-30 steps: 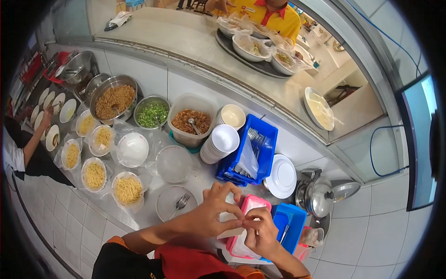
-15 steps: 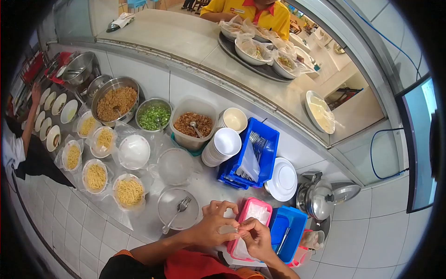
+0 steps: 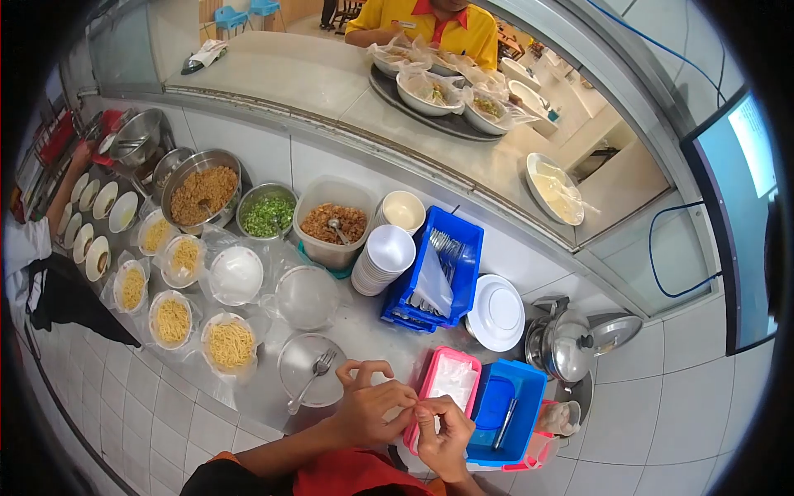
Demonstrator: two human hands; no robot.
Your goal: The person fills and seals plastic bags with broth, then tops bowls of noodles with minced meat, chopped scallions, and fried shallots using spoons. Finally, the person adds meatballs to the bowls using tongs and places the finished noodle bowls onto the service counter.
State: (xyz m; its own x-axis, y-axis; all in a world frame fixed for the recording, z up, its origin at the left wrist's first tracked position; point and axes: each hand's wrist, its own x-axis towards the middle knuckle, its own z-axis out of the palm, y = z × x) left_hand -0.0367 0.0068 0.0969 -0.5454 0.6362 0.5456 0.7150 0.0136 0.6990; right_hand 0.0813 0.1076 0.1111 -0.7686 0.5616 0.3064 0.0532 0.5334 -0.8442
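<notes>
My left hand (image 3: 376, 407) and my right hand (image 3: 445, 436) meet at the fingertips, each in a pinch. Whatever lies between them is too small or too clear to make out. Just beyond them is a pink container (image 3: 430, 376) holding white, thin sheets (image 3: 453, 379). To the left of my left hand a fork (image 3: 314, 379) lies in a bowl lined with clear plastic (image 3: 291, 355). A blue tray (image 3: 529, 413) with a pen-like silver stick (image 3: 505, 424) and a blue lid inside stands right of my right hand.
Plastic-lined bowls of noodles (image 3: 230, 344) fill the left. Behind are minced topping (image 3: 200, 194), chopped greens (image 3: 266, 213), a tub of brown topping (image 3: 318, 223), stacked bowls (image 3: 389, 248), a blue cutlery basket (image 3: 475, 240) and a pot (image 3: 564, 347). Across the counter, a person in yellow (image 3: 463, 37) stands by a tray.
Both hands have shifted slightly left and down, still joined at the fingertips. More of the pink container shows. The whole view has turned a little.
</notes>
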